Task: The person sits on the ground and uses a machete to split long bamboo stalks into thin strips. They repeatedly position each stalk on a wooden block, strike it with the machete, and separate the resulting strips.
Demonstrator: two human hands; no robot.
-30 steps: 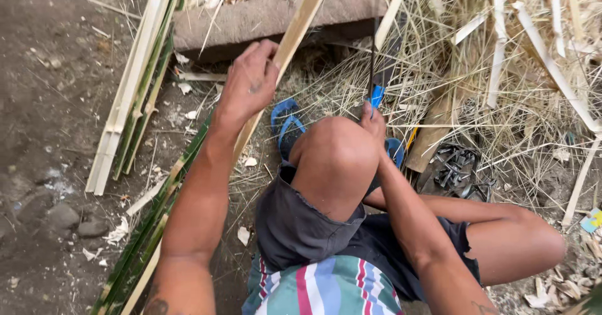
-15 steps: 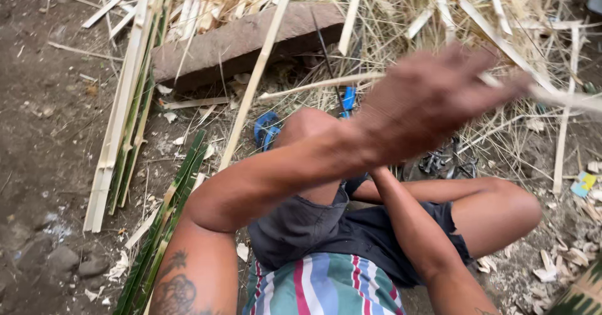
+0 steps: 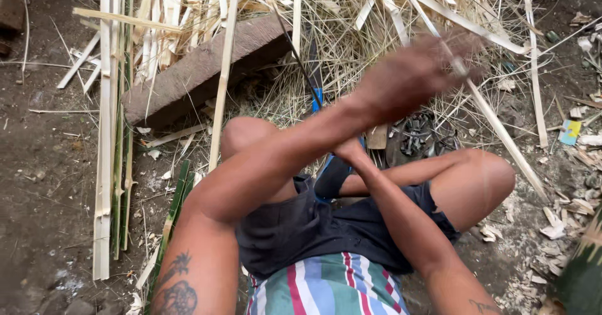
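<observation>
Looking down over our knees: left hand (image 3: 407, 77) reaches across the body to the right side, motion-blurred, grip closed on a pale bamboo strip (image 3: 495, 127).

Strip long axis: runs diag. from upper left of the straw pile, through the left grip, down-right to the ground past our right knee (image 3: 489, 171). Most of the free length lies below/right of the grip, away from the body.

Right hand (image 3: 348, 151) sits low betw. the knees, under the crossing left forearm. It's at the blue handle of a blade (image 3: 315, 70) that points up toward the wood block (image 3: 200, 70). Fingers mostly hidden, so can't tell how tight that grip is.

Relation that matters: strip lies right of and beyond the blade, well apart; left hand is the nearer one to it. Blade axis approx. upright in view, strip axis oblique to it.

Split bamboo slats (image 3: 110, 133) lie along our left on the dirt floor, untouched.
</observation>
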